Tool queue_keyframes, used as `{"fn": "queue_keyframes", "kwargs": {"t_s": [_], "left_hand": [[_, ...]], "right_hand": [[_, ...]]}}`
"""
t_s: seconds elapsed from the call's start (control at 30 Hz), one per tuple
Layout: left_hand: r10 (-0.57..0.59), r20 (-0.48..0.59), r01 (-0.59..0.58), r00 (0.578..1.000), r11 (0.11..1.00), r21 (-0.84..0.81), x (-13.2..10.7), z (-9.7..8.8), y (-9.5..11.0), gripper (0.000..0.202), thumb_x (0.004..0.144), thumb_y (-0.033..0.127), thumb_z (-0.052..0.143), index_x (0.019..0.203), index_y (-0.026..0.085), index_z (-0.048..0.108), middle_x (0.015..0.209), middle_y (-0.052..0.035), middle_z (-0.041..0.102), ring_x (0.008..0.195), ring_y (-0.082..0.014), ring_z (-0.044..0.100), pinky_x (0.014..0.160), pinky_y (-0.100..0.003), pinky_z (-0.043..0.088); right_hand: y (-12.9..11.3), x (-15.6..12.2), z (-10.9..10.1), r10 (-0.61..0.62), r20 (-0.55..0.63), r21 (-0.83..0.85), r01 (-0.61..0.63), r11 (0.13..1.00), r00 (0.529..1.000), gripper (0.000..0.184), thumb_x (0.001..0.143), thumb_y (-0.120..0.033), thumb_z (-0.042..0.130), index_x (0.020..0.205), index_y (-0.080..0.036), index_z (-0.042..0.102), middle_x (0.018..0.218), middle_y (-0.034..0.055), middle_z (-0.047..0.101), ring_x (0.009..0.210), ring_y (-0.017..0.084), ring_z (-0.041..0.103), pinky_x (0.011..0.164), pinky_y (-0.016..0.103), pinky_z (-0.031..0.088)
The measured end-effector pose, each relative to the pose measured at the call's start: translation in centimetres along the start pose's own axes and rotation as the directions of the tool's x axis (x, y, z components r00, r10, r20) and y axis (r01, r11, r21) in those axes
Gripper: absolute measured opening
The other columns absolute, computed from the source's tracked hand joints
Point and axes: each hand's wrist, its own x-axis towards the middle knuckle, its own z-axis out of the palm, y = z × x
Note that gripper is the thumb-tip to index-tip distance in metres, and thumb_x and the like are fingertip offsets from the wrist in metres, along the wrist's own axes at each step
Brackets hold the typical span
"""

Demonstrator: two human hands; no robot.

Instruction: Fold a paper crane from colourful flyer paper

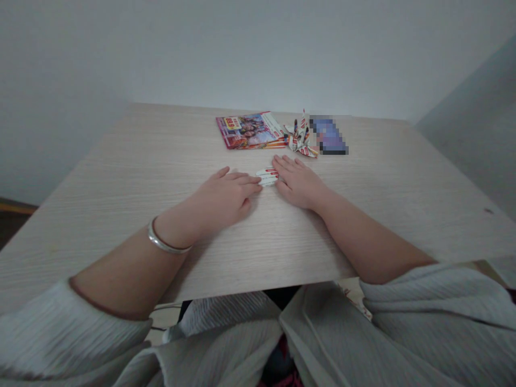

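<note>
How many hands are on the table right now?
2: the left hand, with its fingertips at the left end of the small printed paper, and the right hand, at the paper's right end. Both are in plain view; no others show.

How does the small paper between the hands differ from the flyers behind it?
The small paper shows white with red marks; the flyers show a colourful photo. The flyers look larger than the small paper. The left hand and right hand touch the small paper; neither touches the flyers. Both lie on the table.
</note>
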Motion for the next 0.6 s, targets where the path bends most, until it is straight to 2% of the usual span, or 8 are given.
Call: {"fn": "queue_keyframes", "kwargs": {"t_s": [0.17, 0.23, 0.3, 0.37, 0.4, 0.5, 0.6], "left_hand": [[-0.006, 0.004, 0.006, 1.000, 1.000, -0.020, 0.0, 0.0, -0.2, 0.048, 0.097, 0.022, 0.036, 0.136, 0.020, 0.065, 0.155, -0.0081, 0.057, 0.140, -0.0302, 0.054, 0.121, -0.060, 0.034], [0.007, -0.002, -0.007, 1.000, 0.999, -0.034, 0.1, 0.2, -0.4, 0.048, 0.096, 0.021, 0.037, 0.135, 0.018, 0.064, 0.154, -0.0099, 0.056, 0.140, -0.0301, 0.054, 0.120, -0.058, 0.036], [0.020, -0.011, -0.021, 1.000, 0.999, -0.047, 0.2, 0.3, -0.7, 0.047, 0.096, 0.020, 0.037, 0.134, 0.017, 0.064, 0.152, -0.0123, 0.058, 0.140, -0.0298, 0.054, 0.119, -0.056, 0.038], [0.023, -0.018, -0.024, 1.000, 0.998, -0.050, 0.3, 0.4, -1.0, 0.046, 0.097, 0.022, 0.037, 0.133, 0.016, 0.064, 0.147, -0.0141, 0.061, 0.139, -0.0297, 0.055, 0.119, -0.055, 0.037], [0.021, -0.017, -0.021, 1.000, 0.999, -0.050, 0.3, 0.4, -1.1, 0.046, 0.098, 0.023, 0.036, 0.133, 0.015, 0.064, 0.144, -0.0144, 0.063, 0.138, -0.0299, 0.055, 0.120, -0.056, 0.036], [0.022, -0.006, -0.022, 1.000, 0.998, -0.065, 0.4, 0.4, -1.4, 0.046, 0.100, 0.026, 0.035, 0.135, 0.015, 0.064, 0.140, -0.0139, 0.065, 0.137, -0.0294, 0.056, 0.121, -0.055, 0.034], [0.027, -0.009, -0.028, 1.000, 0.996, -0.082, 0.5, 0.4, -1.6, 0.046, 0.102, 0.028, 0.035, 0.139, 0.016, 0.060, 0.139, -0.0137, 0.066, 0.136, -0.0282, 0.057, 0.120, -0.053, 0.035]], "right_hand": [[0.6, -0.1, 0.2, 0.026, -0.045, 0.020, -0.025, 0.999, 0.999, 0.064, 0.102, -0.029, 0.036, 0.158, 0.002, 0.037, 0.168, 0.0216, 0.032, 0.159, 0.033, 0.026, 0.131, 0.052, 0.023], [0.8, -0.4, 0.2, -0.042, -0.122, 0.037, 0.047, 0.998, 0.992, 0.063, 0.100, -0.029, 0.043, 0.156, 0.000, 0.041, 0.166, 0.0220, 0.036, 0.160, 0.034, 0.024, 0.130, 0.054, 0.024], [0.9, -0.7, 0.0, -0.194, -0.183, 0.051, 0.207, 0.977, 0.964, 0.063, 0.096, -0.030, 0.055, 0.154, -0.007, 0.048, 0.167, 0.0181, 0.038, 0.160, 0.034, 0.025, 0.129, 0.055, 0.026], [0.9, -0.9, -0.2, -0.308, -0.183, 0.080, 0.326, 0.942, 0.934, 0.049, 0.094, -0.027, 0.060, 0.141, -0.015, 0.064, 0.157, 0.0140, 0.054, 0.156, 0.031, 0.036, 0.127, 0.053, 0.033], [0.9, -1.0, -0.2, -0.324, -0.181, 0.100, 0.346, 0.933, 0.928, 0.045, 0.094, -0.026, 0.061, 0.137, -0.016, 0.068, 0.151, 0.0133, 0.060, 0.150, 0.030, 0.045, 0.124, 0.051, 0.038], [0.8, -0.9, -0.2, -0.312, -0.182, 0.143, 0.339, 0.930, 0.932, 0.035, 0.095, -0.023, 0.062, 0.127, -0.019, 0.074, 0.137, 0.0122, 0.071, 0.130, 0.026, 0.064, 0.113, 0.046, 0.048], [0.6, -0.9, -0.3, -0.290, -0.191, 0.153, 0.320, 0.935, 0.938, 0.028, 0.093, -0.024, 0.067, 0.117, -0.022, 0.079, 0.128, 0.0100, 0.076, 0.120, 0.025, 0.069, 0.106, 0.044, 0.051]]}}
